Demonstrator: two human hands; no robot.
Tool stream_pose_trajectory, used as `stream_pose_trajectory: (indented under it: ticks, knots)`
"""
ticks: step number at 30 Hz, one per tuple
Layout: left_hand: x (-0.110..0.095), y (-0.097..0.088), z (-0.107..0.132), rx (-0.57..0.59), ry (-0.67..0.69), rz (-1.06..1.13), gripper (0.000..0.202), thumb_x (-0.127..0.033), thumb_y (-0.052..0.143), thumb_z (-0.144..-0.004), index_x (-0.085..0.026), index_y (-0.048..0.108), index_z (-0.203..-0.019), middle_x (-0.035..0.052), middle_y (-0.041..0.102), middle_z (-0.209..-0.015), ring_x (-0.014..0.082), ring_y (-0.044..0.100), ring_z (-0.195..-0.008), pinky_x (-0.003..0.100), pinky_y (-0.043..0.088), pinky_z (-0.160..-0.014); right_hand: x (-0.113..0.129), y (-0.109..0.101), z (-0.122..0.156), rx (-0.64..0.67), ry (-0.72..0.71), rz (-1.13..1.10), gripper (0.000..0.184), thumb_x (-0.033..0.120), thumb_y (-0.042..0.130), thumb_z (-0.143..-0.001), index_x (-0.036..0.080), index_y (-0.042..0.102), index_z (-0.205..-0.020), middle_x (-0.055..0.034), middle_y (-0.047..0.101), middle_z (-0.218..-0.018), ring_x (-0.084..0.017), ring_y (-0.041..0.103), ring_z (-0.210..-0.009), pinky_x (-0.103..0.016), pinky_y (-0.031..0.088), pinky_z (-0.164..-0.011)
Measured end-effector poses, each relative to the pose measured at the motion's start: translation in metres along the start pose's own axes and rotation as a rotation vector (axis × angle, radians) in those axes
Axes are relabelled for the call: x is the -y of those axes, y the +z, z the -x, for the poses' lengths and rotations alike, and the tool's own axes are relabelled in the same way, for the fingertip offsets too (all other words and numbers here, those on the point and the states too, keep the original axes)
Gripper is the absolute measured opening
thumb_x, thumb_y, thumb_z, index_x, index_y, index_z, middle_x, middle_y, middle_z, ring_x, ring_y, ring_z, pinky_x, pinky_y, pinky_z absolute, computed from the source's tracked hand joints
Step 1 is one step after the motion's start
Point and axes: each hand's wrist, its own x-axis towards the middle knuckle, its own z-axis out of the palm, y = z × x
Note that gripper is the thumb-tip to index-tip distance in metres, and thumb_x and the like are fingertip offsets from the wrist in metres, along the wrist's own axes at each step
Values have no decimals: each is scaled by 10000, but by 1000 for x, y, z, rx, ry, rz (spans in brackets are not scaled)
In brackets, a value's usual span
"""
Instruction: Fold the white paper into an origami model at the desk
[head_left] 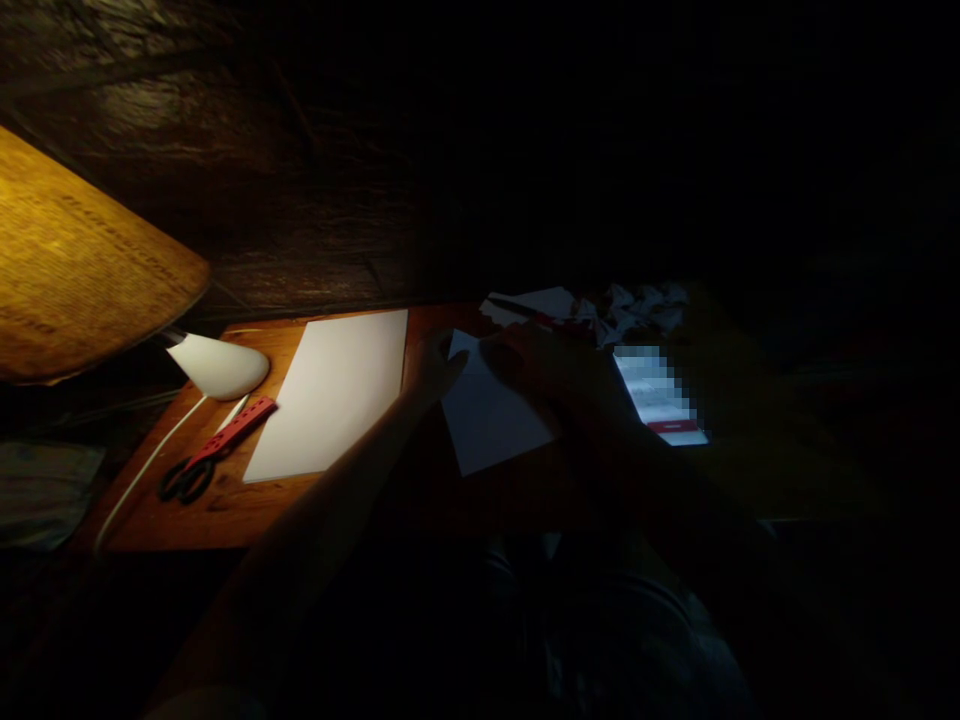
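A small sheet of white paper is held over the table's middle, its lower corner pointing toward me. My left hand pinches its upper left edge, with the thumb lying on top. Around the upper right edge close the fingers of my right hand, though deep shadow hides most of them. Left of my forearm lies a larger stack or sheet of white paper, flat on the wood. To the right of my right hand glows a phone or tablet screen, partly blurred out.
A lamp with a yellow shade and white base stands at the left of the wooden table. In front of it lie black-handled scissors and a red perforated strip. Folded paper pieces and a dark pen-like object lie at the back.
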Motion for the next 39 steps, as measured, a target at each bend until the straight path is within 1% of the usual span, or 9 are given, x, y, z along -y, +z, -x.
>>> stream_pose_trajectory:
  ticks: [4, 8, 10, 14, 17, 23, 29, 35, 39]
  knots:
    - [6, 4, -2, 26, 120, -44, 205, -221, 806, -769, -184, 745, -962, 106, 774, -1039, 305, 717, -1029, 453, 586, -943, 1, -2, 0, 32, 21, 48, 361, 225, 610, -1030, 224, 751, -1362, -143, 704, -1395, -324, 640, -1233, -496, 507, -1088]
    - [8, 3, -2, 93, 190, -50, 340, -195, 800, -803, -189, 761, -1141, 120, 786, -1167, 340, 712, -1148, 521, 576, -1035, 3, -5, 1, 57, 48, 123, 320, 252, 600, -1046, 201, 778, -1308, -150, 693, -1393, -314, 643, -1221, -467, 526, -1073]
    - [8, 1, -2, 124, 278, -73, 374, -194, 767, -844, -208, 768, -1218, 111, 797, -1221, 340, 707, -1198, 544, 559, -1079, 6, -8, 2, 75, 54, 145, 318, 269, 591, -1055, 195, 780, -1299, -147, 691, -1406, -308, 654, -1200, -461, 540, -1052]
    - [9, -3, -3, 215, 485, -48, 324, -198, 614, -982, -276, 794, -1240, 57, 809, -1292, 273, 721, -1240, 506, 560, -1117, 12, -16, 4, 97, 68, 161, 316, 247, 596, -1049, 203, 778, -1304, -138, 686, -1440, -302, 653, -1218, -454, 539, -1063]
    - [14, -5, -6, 263, 564, -20, 350, -177, 594, -988, -277, 803, -1251, 54, 809, -1313, 256, 735, -1242, 490, 586, -1103, 12, -18, 4, 93, 64, 144, 322, 242, 587, -1053, 212, 773, -1314, -129, 691, -1446, -296, 650, -1216, -455, 536, -1068]
    - [24, -7, -7, 303, 606, 11, 455, -84, 673, -854, -271, 817, -1243, 55, 793, -1360, 258, 725, -1306, 497, 590, -1144, 11, -18, 3, 57, 71, 32, 292, 229, 587, -1048, 182, 772, -1269, -122, 739, -1369, -271, 670, -1202, -419, 524, -1067]
    - [23, -7, -4, 379, 566, 117, 437, -127, 649, -907, -249, 804, -1297, 67, 764, -1417, 225, 733, -1319, 412, 589, -1173, 7, -18, 2, 21, 58, -42, 241, 245, 636, -1034, 196, 775, -1224, -105, 763, -1344, -258, 685, -1213, -395, 508, -1076]
    - [17, -11, -1, 415, 517, 110, 371, -267, 710, -946, -252, 801, -1305, 95, 734, -1463, 256, 721, -1339, 443, 583, -1179, -1, -15, 1, 19, 48, -73, 229, 209, 647, -1009, 180, 777, -1195, -113, 771, -1331, -252, 700, -1213, -390, 509, -1070]
    - [14, -11, 0, 408, 518, 120, 318, -259, 672, -971, -253, 822, -1251, 96, 748, -1440, 255, 726, -1326, 456, 585, -1166, -5, -13, 0, 17, 9, -95, 268, 208, 647, -994, 163, 779, -1222, -132, 766, -1335, -242, 696, -1225, -375, 502, -1079]
